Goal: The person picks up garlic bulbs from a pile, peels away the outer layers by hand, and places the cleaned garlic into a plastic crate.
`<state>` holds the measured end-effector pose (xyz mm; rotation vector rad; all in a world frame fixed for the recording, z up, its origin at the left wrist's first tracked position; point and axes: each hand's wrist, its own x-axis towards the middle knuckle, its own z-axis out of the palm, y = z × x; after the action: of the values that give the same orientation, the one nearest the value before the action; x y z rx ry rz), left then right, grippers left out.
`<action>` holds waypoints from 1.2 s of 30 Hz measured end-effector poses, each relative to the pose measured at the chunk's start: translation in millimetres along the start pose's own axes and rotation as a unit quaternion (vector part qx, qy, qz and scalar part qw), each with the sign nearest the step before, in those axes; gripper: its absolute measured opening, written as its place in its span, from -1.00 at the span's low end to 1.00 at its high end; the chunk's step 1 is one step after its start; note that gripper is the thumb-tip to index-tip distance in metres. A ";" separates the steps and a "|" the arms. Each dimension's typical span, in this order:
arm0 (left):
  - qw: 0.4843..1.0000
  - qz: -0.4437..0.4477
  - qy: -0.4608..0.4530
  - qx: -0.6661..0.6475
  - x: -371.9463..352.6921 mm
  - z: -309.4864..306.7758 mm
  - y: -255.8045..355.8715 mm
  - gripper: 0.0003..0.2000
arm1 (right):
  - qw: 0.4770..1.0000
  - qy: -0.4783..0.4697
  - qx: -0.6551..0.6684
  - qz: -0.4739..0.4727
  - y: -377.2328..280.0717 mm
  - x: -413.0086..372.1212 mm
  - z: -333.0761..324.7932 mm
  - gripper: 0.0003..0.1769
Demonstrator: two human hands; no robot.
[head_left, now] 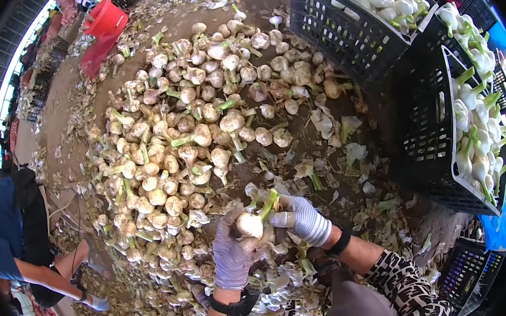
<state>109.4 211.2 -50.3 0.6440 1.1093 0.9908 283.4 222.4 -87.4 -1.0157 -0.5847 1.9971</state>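
A garlic bulb with a cut green stem is held up in front of me. My left hand, in a pale striped glove, is closed round the bulb from the left and below. My right hand, gloved alike, pinches at the green stem and the loose husk beside it. A large heap of dirty, unpeeled garlic bulbs spreads over the ground just beyond and left of my hands. Peeled skins lie scattered to the right of the heap.
Black plastic crates at the right hold cleaned white garlic; another crate stands at the upper right. A red bucket is at the far upper left. Another person bends at the left edge. A blue plastic bag hangs near the crates.
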 end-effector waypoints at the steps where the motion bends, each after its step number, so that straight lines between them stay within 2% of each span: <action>1: 1.000 0.001 0.001 0.000 -0.2 -1.9 -4.1 -0.47 | 0.999 -0.011 0.008 0.036 -1.3 -0.5 -0.3 -0.59; 3: 0.964 0.136 0.002 0.228 0.8 -4.3 -10.4 -0.41 | 0.999 -0.008 0.007 0.033 -4.5 -2.8 8.8 -0.59; 4: 0.964 0.137 0.003 0.229 -2.2 -5.4 -7.6 -0.41 | 1.000 -0.003 0.006 0.028 -5.5 -3.6 11.9 -0.59; 5: 0.994 0.030 0.017 0.101 -5.8 0.0 5.4 -0.42 | 0.999 -0.012 -0.034 0.037 -3.2 -4.4 8.6 -0.63; 6: 0.996 -0.077 0.031 -0.030 -8.6 2.9 12.7 -0.44 | 0.999 -0.014 -0.034 0.037 1.3 -3.8 8.6 -0.63; 7: 0.993 -0.068 0.033 -0.090 -8.4 1.0 3.6 -0.49 | 0.998 -0.007 -0.067 -0.020 6.5 -3.4 9.0 -0.65; 8: 0.993 -0.068 0.033 -0.089 -9.4 -4.8 0.9 -0.49 | 0.992 0.001 -0.100 -0.078 9.8 -2.1 9.0 -0.67; 9: 0.990 -0.124 0.011 -0.066 -10.5 -11.7 0.1 -0.49 | 0.967 0.004 -0.199 -0.161 8.9 0.9 8.0 -0.68; 10: 0.983 -0.180 -0.011 -0.041 -10.7 -14.0 0.1 -0.44 | 0.966 0.006 -0.199 -0.162 11.9 2.9 8.9 -0.68; 11: 0.981 -0.194 0.010 -0.001 -11.0 -5.9 0.9 -0.36 | 0.980 0.016 -0.148 -0.134 17.4 5.7 10.8 -0.69; 12: 0.981 -0.195 0.008 0.001 -9.9 -7.3 0.0 -0.36 | 0.989 0.026 -0.096 -0.107 23.5 8.4 10.5 -0.69; 13: 0.976 -0.216 0.005 -0.039 -8.5 -10.5 -2.1 -0.35 | 0.992 0.032 -0.105 -0.059 29.8 11.4 5.5 -0.64; 14: 0.969 -0.236 0.002 -0.079 -7.5 -12.3 -2.5 -0.33 | 0.992 0.031 -0.105 -0.061 28.8 12.3 0.2 -0.64; 15: 0.969 -0.228 -0.018 -0.092 -7.0 -12.5 -0.9 -0.34 | 0.998 0.004 -0.031 -0.049 25.1 12.9 -6.8 -0.54; 16: 0.970 -0.226 -0.019 -0.091 -7.1 -12.1 0.5 -0.34 | 0.998 -0.024 0.044 -0.037 21.9 13.4 -14.2 -0.35; 17: 0.982 -0.173 -0.018 -0.068 -8.3 -11.1 0.9 -0.39 | 0.997 0.045 0.004 -0.055 15.4 12.8 -18.8 -0.17; 18: 0.992 -0.119 -0.016 -0.046 -9.0 -9.7 0.6 -0.43 | 0.995 0.090 -0.019 -0.037 8.0 4.3 -23.7 -0.28; 20: 0.995 -0.101 0.017 -0.021 -6.9 -5.0 -4.4 -0.47 | 0.999 0.029 -0.007 -0.025 1.8 -7.4 -19.7 -0.37; 22: 0.980 0.026 -0.009 0.196 -8.3 -0.6 -13.5 -0.50 | 0.999 0.008 -0.020 -0.028 -12.7 -12.8 5.3 -0.51; 23: 0.983 0.069 -0.021 0.167 -4.6 -0.2 -18.3 -0.50 | 1.000 0.011 0.024 0.005 -12.5 -9.7 4.0 -0.60; 24: 0.983 0.069 -0.021 0.166 -3.8 -0.2 -18.5 -0.50 | 1.000 0.011 0.024 0.005 -15.3 -11.2 4.0 -0.60; 25: 1.000 0.019 -0.025 0.001 -0.4 0.7 -15.9 -0.51 | 0.997 -0.007 0.076 0.017 -20.7 -13.9 5.9 -0.64; 26: 0.985 -0.032 -0.029 -0.165 2.9 3.5 -10.7 -0.51 | 0.991 -0.025 0.128 0.029 -23.5 -14.8 7.5 -0.67; 28: 0.982 -0.023 -0.007 -0.185 4.1 -5.6 -11.0 -0.54 | 0.993 -0.006 0.117 0.011 10.0 -4.3 -3.8 -0.69; 29: 0.999 0.042 0.028 -0.019 5.7 -10.0 -7.4 -0.56 | 0.998 0.032 0.047 0.000 16.5 -1.3 -9.6 -0.71; 30: 0.982 0.104 0.060 0.148 7.0 -9.5 -3.5 -0.57 | 0.997 0.070 -0.022 -0.012 20.8 -0.3 -14.4 -0.73; 31: 0.995 0.083 0.046 -0.014 4.3 -3.8 1.3 -0.62 | 0.987 0.112 0.109 0.034 23.1 -0.1 -17.9 -0.79; 32: 0.996 0.082 0.044 -0.015 -0.1 1.1 6.2 -0.62 | 0.987 0.114 0.109 0.032 21.8 0.5 -19.4 -0.79; 34: 0.988 0.071 -0.099 0.098 -10.8 7.9 12.3 -0.67 | 0.974 0.111 0.197 0.018 19.5 2.1 -22.6 -0.85; 35: 0.974 0.045 -0.136 0.177 -18.8 19.8 17.1 -0.73 | 0.972 0.165 0.168 -0.013 14.4 5.1 -16.2 -0.86; 36: 0.946 0.049 -0.181 0.265 -23.3 20.1 8.8 -0.77 | 0.972 0.165 0.166 -0.014 12.6 5.9 -21.4 -0.86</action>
<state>122.7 195.1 -26.1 1.2740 1.0188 0.6139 293.2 220.9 -110.9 -1.0876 -0.0798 1.7713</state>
